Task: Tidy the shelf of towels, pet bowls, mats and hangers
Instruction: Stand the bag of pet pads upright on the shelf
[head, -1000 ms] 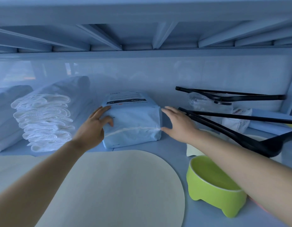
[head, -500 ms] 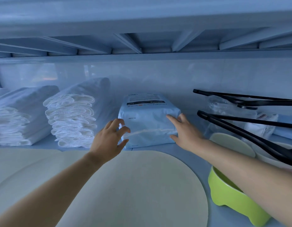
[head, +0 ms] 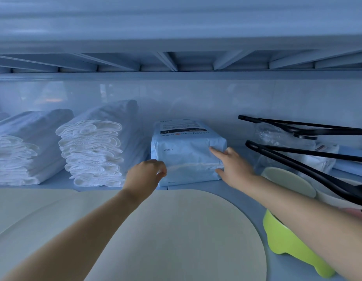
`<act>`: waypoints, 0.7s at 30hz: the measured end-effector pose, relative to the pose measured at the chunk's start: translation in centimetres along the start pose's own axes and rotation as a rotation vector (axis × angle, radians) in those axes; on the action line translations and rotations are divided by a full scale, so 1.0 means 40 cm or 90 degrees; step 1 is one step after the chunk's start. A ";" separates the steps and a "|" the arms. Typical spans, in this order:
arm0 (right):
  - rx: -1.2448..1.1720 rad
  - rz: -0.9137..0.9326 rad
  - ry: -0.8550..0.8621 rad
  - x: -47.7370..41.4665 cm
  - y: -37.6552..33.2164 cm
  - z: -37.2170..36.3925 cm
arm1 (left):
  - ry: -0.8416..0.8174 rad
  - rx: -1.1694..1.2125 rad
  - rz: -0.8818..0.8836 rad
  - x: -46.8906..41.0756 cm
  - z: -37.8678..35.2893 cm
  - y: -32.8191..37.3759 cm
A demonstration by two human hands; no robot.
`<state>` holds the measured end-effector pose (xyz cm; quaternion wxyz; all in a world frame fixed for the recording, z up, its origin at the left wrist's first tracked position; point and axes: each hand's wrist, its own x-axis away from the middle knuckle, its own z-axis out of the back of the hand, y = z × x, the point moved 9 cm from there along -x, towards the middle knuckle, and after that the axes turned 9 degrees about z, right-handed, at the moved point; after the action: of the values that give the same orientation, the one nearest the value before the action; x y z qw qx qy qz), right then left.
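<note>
A pale blue wrapped pack (head: 186,151) stands at the back of the shelf, right of two stacks of folded white towels (head: 92,153) (head: 19,151). My right hand (head: 232,169) presses the pack's right front corner with straight fingers. With its fingers curled, my left hand (head: 144,175) sits at the pack's lower left front corner and holds nothing. A round cream mat (head: 176,236) lies in front, under my left arm. Right of the mat a green pet bowl (head: 287,246) is partly hidden by my right forearm. Two black hangers (head: 297,130) (head: 318,175) lie at the right.
A cream bowl (head: 287,179) sits under the lower hanger, behind my right arm. Clear plastic bags (head: 269,132) and a white packet (head: 322,161) lie at the back right. The upper shelf's ribbed underside (head: 176,63) hangs low overhead. A white back wall closes the shelf.
My left hand has come off the pack's left side and curled its fingers by the front corner. My right hand stays on the pack's right side. The view has shifted left.
</note>
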<state>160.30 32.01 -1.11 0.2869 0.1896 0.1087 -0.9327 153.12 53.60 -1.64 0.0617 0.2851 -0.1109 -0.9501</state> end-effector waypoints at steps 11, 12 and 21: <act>-0.017 0.005 0.015 0.045 -0.055 0.018 | 0.039 0.069 -0.039 0.025 0.051 0.032; -0.016 0.005 0.018 0.051 -0.061 0.020 | 0.050 0.077 -0.054 0.031 0.061 0.040; 0.035 -0.011 0.073 0.086 -0.111 0.029 | 0.205 0.158 -0.160 0.061 0.217 0.089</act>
<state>154.76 33.56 -1.07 0.2667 0.2496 0.1011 -0.9254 146.47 51.23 5.01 -0.0757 0.4497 -0.1795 -0.8717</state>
